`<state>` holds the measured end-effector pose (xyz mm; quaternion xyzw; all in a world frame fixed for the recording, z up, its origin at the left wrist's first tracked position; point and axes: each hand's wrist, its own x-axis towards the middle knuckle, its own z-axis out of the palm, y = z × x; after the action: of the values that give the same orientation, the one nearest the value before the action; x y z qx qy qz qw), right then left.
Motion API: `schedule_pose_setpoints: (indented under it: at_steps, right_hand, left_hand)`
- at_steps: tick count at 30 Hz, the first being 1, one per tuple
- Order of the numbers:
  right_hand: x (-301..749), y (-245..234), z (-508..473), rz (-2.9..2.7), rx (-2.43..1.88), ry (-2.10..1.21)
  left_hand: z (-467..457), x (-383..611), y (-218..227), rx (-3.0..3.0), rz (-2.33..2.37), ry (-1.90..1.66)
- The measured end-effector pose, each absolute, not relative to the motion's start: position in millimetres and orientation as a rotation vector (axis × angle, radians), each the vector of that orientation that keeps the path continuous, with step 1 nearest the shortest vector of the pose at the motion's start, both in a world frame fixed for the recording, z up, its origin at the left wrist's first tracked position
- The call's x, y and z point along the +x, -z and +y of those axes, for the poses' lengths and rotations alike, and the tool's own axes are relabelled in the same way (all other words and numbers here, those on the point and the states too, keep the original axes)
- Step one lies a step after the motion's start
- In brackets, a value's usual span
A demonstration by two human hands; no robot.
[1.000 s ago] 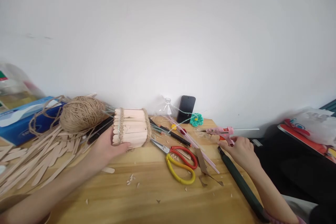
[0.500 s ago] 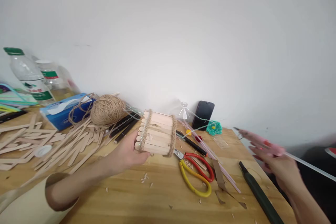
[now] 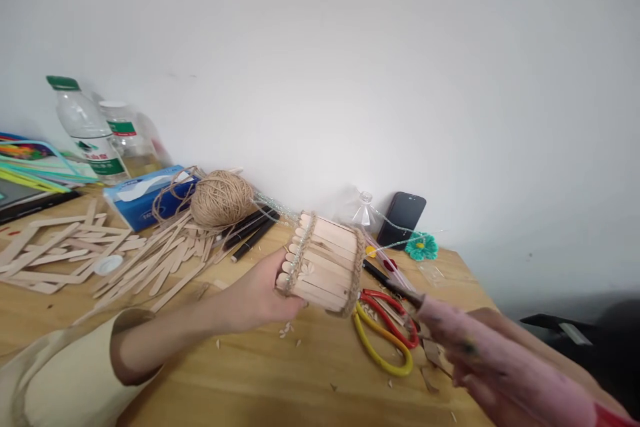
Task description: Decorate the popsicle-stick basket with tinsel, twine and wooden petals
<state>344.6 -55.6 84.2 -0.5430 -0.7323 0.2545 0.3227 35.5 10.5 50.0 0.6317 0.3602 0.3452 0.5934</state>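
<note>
- A cylinder of flat wooden craft sticks [image 3: 327, 265], already joined side by side and bound by two rough twine bands, is held tilted just above the tabletop [image 3: 240, 380].
- The fingers of the left hand [image 3: 260, 293] are clamped on its left end.
- A smooth pink glue gun [image 3: 450, 327], blurred, is gripped by the right hand [image 3: 505, 337]; its nozzle is near the cylinder's right end, apparently not touching.
- Loose sticks [image 3: 150, 260] and a round jute ball [image 3: 221, 199] are left lying behind.

Twine-banded stick holder [image 3: 325, 267] sideways, pink glue gun [image 3: 480, 353] blurred

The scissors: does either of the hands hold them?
No, the scissors lie on the table beside the glue gun held by the right hand.
</note>
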Motion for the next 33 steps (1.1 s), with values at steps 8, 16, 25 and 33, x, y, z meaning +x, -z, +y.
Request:
schedule_pose_setpoints:
  at_steps: [8,16,25,33]
  right_hand:
    - [277.8,-75.9,-49.5,-1.953,-1.289,-0.837]
    - [290.4,-64.7,-49.5,-1.745,-1.358,-1.076]
    - [303.1,-36.9,-42.1,-1.658,-1.425,-1.177]
    - [283.3,-58.6,-39.2,-1.825,-1.398,-1.029]
  left_hand:
    - [18.6,33.1,-50.2,1.611,0.811,-0.782]
    - [18.9,32.9,-44.8,1.815,0.899,-0.756]
    - [29.0,21.2,-55.9,2.11,0.988,-0.529]
    - [29.9,24.7,-49.6,1.837,0.789,-0.571]
